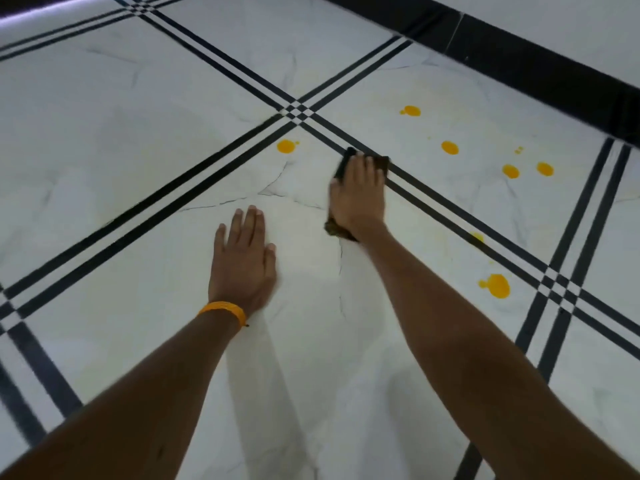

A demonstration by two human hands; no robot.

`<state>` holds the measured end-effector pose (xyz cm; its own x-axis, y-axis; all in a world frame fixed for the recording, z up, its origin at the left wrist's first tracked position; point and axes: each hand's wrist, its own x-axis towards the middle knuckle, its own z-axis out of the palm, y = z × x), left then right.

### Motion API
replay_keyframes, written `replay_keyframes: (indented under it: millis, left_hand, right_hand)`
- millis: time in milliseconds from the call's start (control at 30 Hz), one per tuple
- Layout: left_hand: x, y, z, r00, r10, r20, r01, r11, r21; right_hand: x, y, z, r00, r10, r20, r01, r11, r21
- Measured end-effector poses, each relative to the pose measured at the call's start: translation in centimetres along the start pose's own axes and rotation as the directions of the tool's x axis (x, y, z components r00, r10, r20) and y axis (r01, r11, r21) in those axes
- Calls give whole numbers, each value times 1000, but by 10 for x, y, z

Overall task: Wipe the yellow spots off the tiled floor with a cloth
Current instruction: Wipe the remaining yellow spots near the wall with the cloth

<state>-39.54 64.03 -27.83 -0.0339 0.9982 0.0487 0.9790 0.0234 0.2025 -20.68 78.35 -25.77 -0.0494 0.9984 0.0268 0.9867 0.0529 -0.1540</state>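
My right hand [358,192] presses flat, fingers straight, on the cloth [341,233]; it looks soft and limp, best pinned under the palm. My left hand [242,258] rests open on the floor [138,133] beside the cloth.

Both bare arms stretched forward. Palm of right hand [358,195] flat on dark cloth [344,164], fingers straight and together, pressing down. Nearer and left of cloth, left hand [242,261] flat, fingers straight; orange wristband [223,310] on wrist.

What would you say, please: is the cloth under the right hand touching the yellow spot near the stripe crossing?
Apart. The head view shows bare white tile between the dark cloth under the right hand and that yellow spot.
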Motion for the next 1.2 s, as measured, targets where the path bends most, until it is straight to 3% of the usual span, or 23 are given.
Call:
replay_keyframes:
  millis: [100,167,267,367,433,533,600,667,767,867,933,1000,1067,1133,1200]
  left_hand:
    - [2,-1,0,1000,-1,-4,1,1000,-6]
    - [0,0,-1,1000,-2,-1,2,1000,-11]
    - [-1,-1,-1,1000,-6,-8,6,1000,-14]
    - [0,1,-1,1000,-8,-14,8,1000,-27]
    - [-1,1,-2,1000,-3,-13,2,999,-32]
    - [-1,-3,-2,1000,3,-16,-4,999,-49]
    - [0,-1,0,1000,20,-12,-21,999,-48]
    - [0,-1,-3,1000,3,-9,-4,999,-51]
    - [-1,12,-5,998,-60,-29,58,997,-59]
    - [-3,69,2,998,66,-12,-67,995,-67]
    - [-1,109,13,989,147,17,-146,987,-65]
    - [7,124,17,994,109,25,-108,994,-34]
    - [11,124,23,996,87,23,-87,996,5]
    - [10,122,25,994,102,36,-103,994,38]
    - [9,124,25,995,94,27,-95,994,58]
  right_hand:
    - [-74,-33,6,935,-352,53,351,936,30]
    - [-117,6,4,911,-409,60,406,912,58]
    - [-87,80,-8,984,-180,2,180,984,15]
    - [-27,94,-17,995,100,5,-100,995,-4]
    - [-32,62,-11,998,56,1,-56,998,-9]
    - [-120,24,0,963,-265,36,265,964,20]
    - [-189,50,-6,929,-363,71,360,932,49]
    - [-228,105,-19,952,-298,65,296,954,35]
    - [-200,188,-36,998,-61,6,62,997,-38]
    - [-129,188,-40,985,173,-10,-173,984,-46]
    - [-118,156,-33,991,135,-14,-135,990,-32]
    - [-153,136,-24,997,-74,27,74,997,-15]
    - [-196,153,-27,984,-169,58,167,985,28]
    - [-209,196,-40,995,-79,64,77,996,35]
    - [-184,249,-47,992,126,-10,-126,992,3]
